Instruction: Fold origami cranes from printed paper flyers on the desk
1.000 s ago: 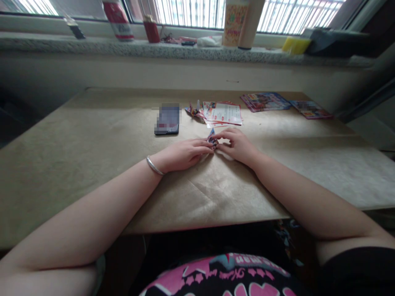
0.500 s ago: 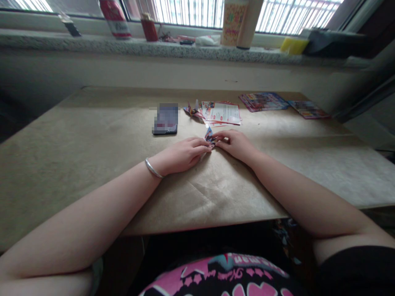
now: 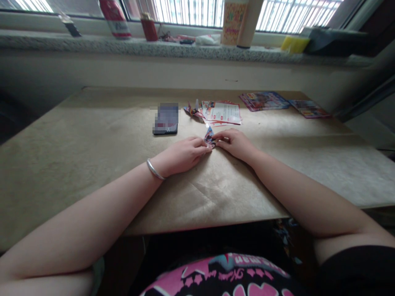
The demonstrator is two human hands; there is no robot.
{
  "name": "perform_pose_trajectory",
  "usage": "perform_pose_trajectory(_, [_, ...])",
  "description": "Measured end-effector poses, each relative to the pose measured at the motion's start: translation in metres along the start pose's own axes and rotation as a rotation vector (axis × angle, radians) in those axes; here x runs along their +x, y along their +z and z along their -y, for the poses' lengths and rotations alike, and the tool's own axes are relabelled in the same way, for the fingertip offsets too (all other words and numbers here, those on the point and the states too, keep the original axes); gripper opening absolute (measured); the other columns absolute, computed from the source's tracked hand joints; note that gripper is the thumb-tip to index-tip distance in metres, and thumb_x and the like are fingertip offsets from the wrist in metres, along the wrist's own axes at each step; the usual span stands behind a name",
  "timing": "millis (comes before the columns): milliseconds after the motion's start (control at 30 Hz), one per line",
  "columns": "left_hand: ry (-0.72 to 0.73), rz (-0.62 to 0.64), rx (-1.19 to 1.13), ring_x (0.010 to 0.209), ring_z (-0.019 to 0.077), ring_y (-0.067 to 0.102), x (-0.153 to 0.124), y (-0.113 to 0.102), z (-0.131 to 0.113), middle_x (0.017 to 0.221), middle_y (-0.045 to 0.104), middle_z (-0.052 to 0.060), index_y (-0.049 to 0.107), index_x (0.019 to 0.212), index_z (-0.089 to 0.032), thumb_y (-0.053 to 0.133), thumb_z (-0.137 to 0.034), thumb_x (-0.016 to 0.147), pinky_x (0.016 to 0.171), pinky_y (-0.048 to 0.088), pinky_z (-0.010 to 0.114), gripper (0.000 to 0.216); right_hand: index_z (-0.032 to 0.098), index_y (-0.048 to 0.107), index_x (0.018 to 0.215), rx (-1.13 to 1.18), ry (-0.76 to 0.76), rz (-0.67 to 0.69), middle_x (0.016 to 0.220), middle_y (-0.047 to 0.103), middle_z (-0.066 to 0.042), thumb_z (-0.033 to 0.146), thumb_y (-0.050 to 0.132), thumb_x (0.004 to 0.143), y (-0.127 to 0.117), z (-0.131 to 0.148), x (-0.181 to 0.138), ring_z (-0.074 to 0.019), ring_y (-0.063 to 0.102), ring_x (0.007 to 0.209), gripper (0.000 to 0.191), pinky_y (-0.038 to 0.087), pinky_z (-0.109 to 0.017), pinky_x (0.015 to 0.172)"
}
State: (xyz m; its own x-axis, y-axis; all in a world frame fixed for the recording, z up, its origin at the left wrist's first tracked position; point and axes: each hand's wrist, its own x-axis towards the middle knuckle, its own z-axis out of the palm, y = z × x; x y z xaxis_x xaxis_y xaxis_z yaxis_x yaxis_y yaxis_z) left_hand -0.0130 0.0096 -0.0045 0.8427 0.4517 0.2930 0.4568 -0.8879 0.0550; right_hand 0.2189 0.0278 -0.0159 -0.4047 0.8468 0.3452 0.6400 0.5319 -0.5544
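Paper (image 3: 209,135), folded and colourful, is right of the phone (image 3: 167,119) on the worktop (image 3: 92,152), slightly nearer the wearer; left hand (image 3: 187,154) and right hand (image 3: 236,144) both have their grip closed on it.

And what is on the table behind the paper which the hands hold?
Behind the paper lies a loose pile of cards, with a crumpled piece at its left. The top card mostly hides the cards below, so their number cannot be told.

Beige table (image 3: 92,148); phone (image 3: 168,117), cards (image 3: 226,112) atop
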Motion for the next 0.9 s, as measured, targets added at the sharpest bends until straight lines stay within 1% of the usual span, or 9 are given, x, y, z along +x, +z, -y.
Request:
perform_pose_trajectory(133, [-0.046, -0.003, -0.019, 0.109, 0.0205, 0.058, 0.0017, -0.0012, 0.0003, 0.112, 0.063, 0.009, 0.067, 0.117, -0.022, 0.046, -0.010, 0.087, 0.098, 0.049, 0.037, 0.039, 0.023, 0.075, 0.100, 0.002, -0.005, -0.005, 0.094, 0.074, -0.005, 0.022, 0.066, 0.082, 0.0007, -0.0004, 0.0006, -0.0198, 0.063, 0.088, 0.021, 0.046, -0.033, 0.081])
perform_pose_trajectory(233, [-0.041, -0.003, -0.053, 0.109, 0.0198, 0.058, 0.0021, -0.0037, 0.0030, 0.113, 0.063, 0.009, 0.069, 0.113, -0.022, 0.046, -0.007, 0.085, 0.099, 0.049, 0.036, 0.039, 0.023, 0.075, 0.101, -0.018, -0.020, -0.004, 0.093, 0.074, -0.004, 0.021, 0.066, 0.082, 0.0011, -0.0001, 0.0011, -0.0196, 0.063, 0.088, 0.021, 0.046, -0.033, 0.082])
perform_pose_trajectory(400, [-0.028, -0.006, -0.041, 0.103, 0.0200, 0.061, -0.0005, -0.0079, 0.0051, 0.114, 0.064, 0.007, 0.071, 0.108, -0.025, 0.049, -0.009, 0.085, 0.093, 0.052, 0.037, 0.036, 0.021, 0.075, 0.102, -0.031, -0.013, -0.003, 0.093, 0.073, -0.005, 0.020, 0.066, 0.082, 0.0015, 0.0008, 0.0014, -0.0189, 0.063, 0.087, 0.022, 0.047, -0.032, 0.081])
perform_pose_trajectory(500, [-0.003, -0.047, -0.001, 0.112, 0.0219, 0.058, -0.0011, -0.0085, 0.0028, 0.120, 0.063, 0.008, 0.070, 0.106, -0.022, 0.049, -0.008, 0.085, 0.099, 0.049, 0.040, 0.033, 0.021, 0.074, 0.103, -0.034, -0.019, -0.012, 0.095, 0.073, -0.005, 0.019, 0.066, 0.082, 0.0018, 0.0010, 0.0013, -0.0190, 0.064, 0.089, 0.022, 0.048, -0.032, 0.082])
perform_pose_trajectory(567, [0.017, -0.064, 0.001, 0.120, 0.0222, 0.054, -0.0004, -0.0076, 0.0014, 0.124, 0.062, 0.008, 0.067, 0.109, -0.019, 0.048, -0.007, 0.085, 0.105, 0.045, 0.040, 0.033, 0.021, 0.074, 0.102, -0.039, -0.027, -0.012, 0.095, 0.074, -0.005, 0.019, 0.065, 0.083, 0.0021, 0.0009, 0.0012, -0.0192, 0.064, 0.090, 0.021, 0.048, -0.033, 0.084])
perform_pose_trajectory(667, [0.002, -0.048, -0.006, 0.118, 0.0210, 0.056, 0.0012, -0.0046, 0.0006, 0.124, 0.063, 0.010, 0.061, 0.120, -0.015, 0.048, -0.010, 0.087, 0.107, 0.044, 0.041, 0.036, 0.021, 0.074, 0.102, -0.048, -0.030, -0.009, 0.096, 0.074, -0.006, 0.021, 0.065, 0.084, 0.0023, 0.0003, 0.0010, -0.0196, 0.064, 0.089, 0.021, 0.048, -0.033, 0.084])
perform_pose_trajectory(733, [-0.009, -0.039, 0.012, 0.115, 0.0208, 0.058, 0.0016, -0.0021, 0.0006, 0.127, 0.062, 0.010, 0.058, 0.127, -0.016, 0.047, -0.013, 0.090, 0.105, 0.045, 0.041, 0.039, 0.021, 0.074, 0.102, -0.054, -0.039, -0.009, 0.097, 0.074, -0.006, 0.021, 0.065, 0.084, 0.0025, -0.0001, 0.0008, -0.0199, 0.064, 0.090, 0.021, 0.047, -0.034, 0.085])
perform_pose_trajectory(833, [-0.005, -0.022, 0.062, 0.119, 0.0221, 0.055, 0.0009, 0.0004, -0.0003, 0.136, 0.058, 0.007, 0.055, 0.132, -0.020, 0.045, -0.017, 0.093, 0.104, 0.045, 0.041, 0.041, 0.020, 0.074, 0.101, -0.056, -0.055, -0.008, 0.097, 0.073, -0.006, 0.021, 0.064, 0.084, 0.0025, -0.0007, 0.0006, -0.0204, 0.064, 0.091, 0.020, 0.047, -0.035, 0.087])
perform_pose_trajectory(900, [-0.007, 0.003, 0.095, 0.121, 0.0233, 0.054, 0.0004, 0.0006, -0.0019, 0.138, 0.056, 0.008, 0.055, 0.133, -0.018, 0.045, -0.018, 0.093, 0.105, 0.045, 0.042, 0.041, 0.021, 0.074, 0.103, -0.051, -0.054, -0.006, 0.098, 0.073, -0.006, 0.021, 0.063, 0.084, 0.0024, -0.0013, 0.0005, -0.0202, 0.063, 0.092, 0.021, 0.047, -0.034, 0.086])
